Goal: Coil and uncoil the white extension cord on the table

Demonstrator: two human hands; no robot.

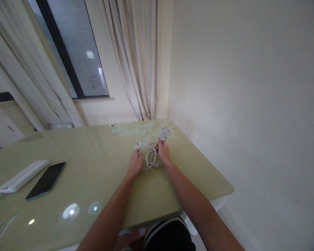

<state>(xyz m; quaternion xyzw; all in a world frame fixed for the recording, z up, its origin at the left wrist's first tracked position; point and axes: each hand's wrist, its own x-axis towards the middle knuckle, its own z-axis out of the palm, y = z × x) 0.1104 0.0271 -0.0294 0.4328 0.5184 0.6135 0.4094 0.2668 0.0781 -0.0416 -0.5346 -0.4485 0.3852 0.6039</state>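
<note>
My left hand [136, 163] is closed on a small white plug [137, 145], whose metal prongs seem to point away from me. My right hand [163, 152] grips the near edge of a white box-like power strip [163, 134] with small dark spots at its corners. Between the two hands hangs or lies a loosely coiled white cable [151, 158]; whether it rests on the table is hard to tell. Both hands are over the right part of the table, a short distance apart.
The glossy greenish table [94, 150] reaches to the wall at the right. On its left side lie a dark tablet [46, 180], a long white object [23, 177] and a thin white cable [5, 225]. Curtains [136, 52] hang behind.
</note>
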